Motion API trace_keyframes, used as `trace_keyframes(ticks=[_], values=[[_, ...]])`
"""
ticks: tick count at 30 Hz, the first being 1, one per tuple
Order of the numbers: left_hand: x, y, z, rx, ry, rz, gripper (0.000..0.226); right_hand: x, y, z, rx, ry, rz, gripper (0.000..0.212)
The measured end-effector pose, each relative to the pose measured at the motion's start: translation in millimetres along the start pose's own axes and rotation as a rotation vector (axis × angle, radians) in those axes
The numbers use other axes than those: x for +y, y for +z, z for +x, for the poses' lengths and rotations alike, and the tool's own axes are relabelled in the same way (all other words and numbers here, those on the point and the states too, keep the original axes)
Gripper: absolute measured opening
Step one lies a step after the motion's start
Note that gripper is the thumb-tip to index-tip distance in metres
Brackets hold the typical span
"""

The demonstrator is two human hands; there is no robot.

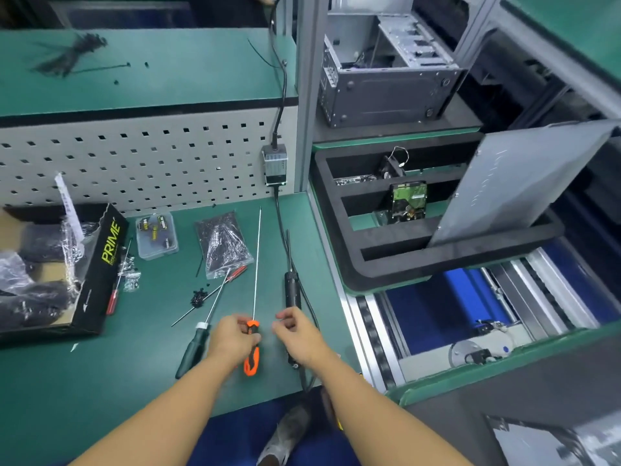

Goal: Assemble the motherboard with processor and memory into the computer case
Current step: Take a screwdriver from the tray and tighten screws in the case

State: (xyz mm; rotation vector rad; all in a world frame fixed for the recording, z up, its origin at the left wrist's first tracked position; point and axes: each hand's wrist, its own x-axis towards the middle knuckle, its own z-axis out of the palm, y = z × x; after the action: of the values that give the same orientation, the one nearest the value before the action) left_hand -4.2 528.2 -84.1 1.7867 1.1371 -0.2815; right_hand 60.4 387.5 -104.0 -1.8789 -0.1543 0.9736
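My left hand (pixel 232 341) grips the orange-handled long screwdriver (pixel 252 359) that lies on the green bench, its thin shaft pointing away from me. My right hand (pixel 297 334) hovers just right of it with fingers loosely curled, holding nothing I can see. A black electric screwdriver (pixel 291 287) lies behind the right hand. The open grey computer case (pixel 386 92) stands on the upper right shelf. Below it, a black foam tray (pixel 369 260) holds a hard drive (pixel 408 200), a small fan, and a grey case side panel (pixel 517 186) leaning in it.
A dark green-handled screwdriver (pixel 193 351) lies left of my left hand. Loose black screws (pixel 198 297), a bag of screws (pixel 223 243), a clear plastic box (pixel 157 235), red screwdrivers and an open black PRIME box (pixel 97 274) sit further left. A conveyor runs on the right.
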Motion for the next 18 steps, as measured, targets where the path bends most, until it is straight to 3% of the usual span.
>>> trace_keyframes(ticks=[4, 9, 12, 14, 18], values=[[44.7, 4.7, -38.7, -0.192, 0.100, -0.325, 0.033, -20.2, -17.1, -30.5, -0.091, -0.018, 0.265, 0.021], [92.5, 21.7, -81.5, -0.332, 0.309, -0.334, 0.027, -34.1, -74.4, -85.2, -0.037, -0.124, 0.436, 0.024], [128.6, 39.2, -103.1, -0.395, 0.471, -0.255, 0.006, -41.1, -121.7, -129.4, 0.092, -0.215, 0.373, 0.021], [157.8, 54.9, -121.2, -0.480, 0.534, -0.260, 0.016, -45.3, -153.4, -162.3, 0.225, -0.276, 0.266, 0.019], [216.5, 107.9, -173.8, -0.732, 0.521, -0.495, 0.020, -51.7, -213.8, -227.1, 0.568, -0.314, 0.049, 0.028]])
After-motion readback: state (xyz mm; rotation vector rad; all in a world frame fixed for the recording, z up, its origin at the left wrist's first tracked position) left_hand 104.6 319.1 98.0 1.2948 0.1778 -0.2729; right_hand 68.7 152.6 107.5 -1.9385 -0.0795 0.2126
